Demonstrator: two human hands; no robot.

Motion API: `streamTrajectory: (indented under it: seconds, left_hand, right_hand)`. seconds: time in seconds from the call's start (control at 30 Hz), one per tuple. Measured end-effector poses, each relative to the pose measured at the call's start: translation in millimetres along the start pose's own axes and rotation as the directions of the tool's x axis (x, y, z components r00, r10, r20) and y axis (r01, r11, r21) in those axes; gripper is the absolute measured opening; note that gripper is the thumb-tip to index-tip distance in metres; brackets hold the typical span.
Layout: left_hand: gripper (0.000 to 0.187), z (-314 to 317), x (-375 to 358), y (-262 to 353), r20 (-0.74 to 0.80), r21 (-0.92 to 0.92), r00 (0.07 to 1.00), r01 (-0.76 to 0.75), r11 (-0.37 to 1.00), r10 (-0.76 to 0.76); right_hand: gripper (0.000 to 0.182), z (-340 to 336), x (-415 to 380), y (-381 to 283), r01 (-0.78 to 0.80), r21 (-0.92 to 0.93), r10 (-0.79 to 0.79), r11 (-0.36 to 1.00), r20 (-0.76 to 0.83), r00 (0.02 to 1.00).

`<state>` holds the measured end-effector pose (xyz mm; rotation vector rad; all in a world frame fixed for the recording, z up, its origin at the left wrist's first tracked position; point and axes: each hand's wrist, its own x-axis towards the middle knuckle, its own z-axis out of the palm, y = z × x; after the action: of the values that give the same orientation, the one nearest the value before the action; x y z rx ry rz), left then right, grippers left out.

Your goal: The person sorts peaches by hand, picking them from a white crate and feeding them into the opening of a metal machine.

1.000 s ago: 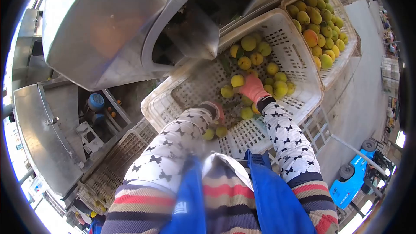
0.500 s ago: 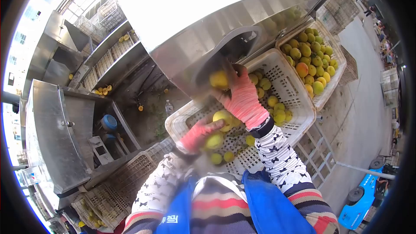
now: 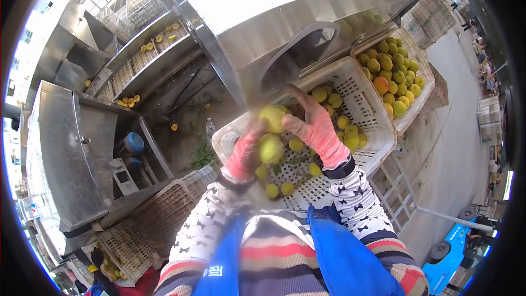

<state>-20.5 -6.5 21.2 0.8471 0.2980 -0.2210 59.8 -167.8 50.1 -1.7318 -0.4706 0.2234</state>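
Observation:
My left hand (image 3: 245, 153), in a pink glove with bare-looking fingertips, is closed around yellow-green peaches. One peach (image 3: 272, 118) sits at its fingertips and another peach (image 3: 270, 149) rests lower against the palm. My right hand (image 3: 318, 131), gloved the same way, has its fingers spread and holds nothing; its thumb points at the upper peach, right beside it. Both hands are over a white perforated crate (image 3: 378, 159) with several loose peaches in it. Just beyond the right fingertips is the curved opening (image 3: 296, 55) of a metal machine.
A second crate (image 3: 404, 123), heaped with peaches, stands at the right. Metal conveyors carry halved fruit (image 3: 129, 101) on the left. Stacked crates (image 3: 159, 216) sit at lower left. A metal rack (image 3: 392, 186) and a blue vehicle (image 3: 446, 260) are at right.
My right hand has let go of the peach it held at the machine opening and drawn back beside my left hand. My left hand has raised its peaches slightly. The view has shifted a little.

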Motion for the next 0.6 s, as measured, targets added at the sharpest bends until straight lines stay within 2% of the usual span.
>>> streamTrajectory:
  seconds: [0.03,0.07,0.1,0.13,0.2,0.27,0.3,0.33,0.37,0.43,0.5,0.53,0.57,0.6]
  left_hand:
    - [0.062,7,2,-1,0.006,0.081,0.997,-0.080,0.993,0.080]
    - [0.061,11,3,-2,0.019,0.162,0.988,-0.155,0.975,0.154]
    - [0.064,11,4,-4,0.042,0.080,0.986,-0.167,0.983,0.164]
    - [0.065,13,7,-4,0.073,0.131,0.972,-0.231,0.964,0.223]
    - [0.068,14,10,-4,0.138,0.225,0.933,-0.357,0.907,0.333]
    - [0.065,6,12,1,0.019,-0.076,0.989,-0.143,0.987,0.145]
    - [0.066,1,14,1,-0.013,-0.234,0.999,-0.043,0.971,0.041]
    - [0.060,-12,18,-12,0.002,0.130,0.977,-0.211,0.969,0.212]
    - [0.055,-33,23,-35,0.075,0.470,0.928,-0.355,0.808,0.364]
    - [0.042,-37,20,-47,-0.021,0.541,0.928,-0.303,0.784,0.373]
    - [0.036,-43,18,-58,-0.102,0.590,0.921,-0.247,0.769,0.375]
    - [0.035,-47,17,-62,-0.140,0.504,0.933,-0.220,0.835,0.330]
    - [0.034,-50,16,-65,-0.178,0.412,0.942,-0.191,0.891,0.284]
    - [0.035,-52,17,-65,-0.194,0.200,0.962,-0.153,0.968,0.192]
  right_hand:
    - [0.083,-1,-6,4,-0.008,0.099,0.000,0.995,0.074,0.997]
    - [0.085,-5,-8,6,-0.037,0.080,0.028,0.996,0.109,0.994]
    - [0.086,-10,-8,4,-0.064,0.059,0.055,0.996,0.142,0.988]
    - [0.088,-15,-6,2,-0.086,0.037,0.078,0.996,0.177,0.981]
    - [0.088,-22,-2,7,0.024,-0.117,-0.010,0.993,0.116,0.993]
    - [0.085,-28,8,1,0.081,-0.328,-0.071,0.941,0.044,0.997]
    - [0.081,-25,14,0,0.153,-0.413,-0.178,0.898,-0.023,0.984]
    - [0.082,-21,22,3,0.160,-0.450,-0.201,0.879,-0.044,0.979]
    - [0.082,-17,32,10,0.167,-0.485,-0.225,0.859,-0.064,0.972]
    - [0.083,-8,41,21,0.131,-0.564,-0.228,0.815,-0.104,0.968]
    - [0.082,-6,43,15,0.040,-0.697,-0.140,0.716,-0.088,0.986]
    - [0.081,-4,44,11,-0.004,-0.756,-0.088,0.655,-0.081,0.993]
    - [0.071,-2,45,7,-0.012,-0.767,-0.080,0.642,-0.082,0.993]
    - [0.061,0,49,3,-0.022,-0.776,-0.072,0.630,-0.087,0.994]
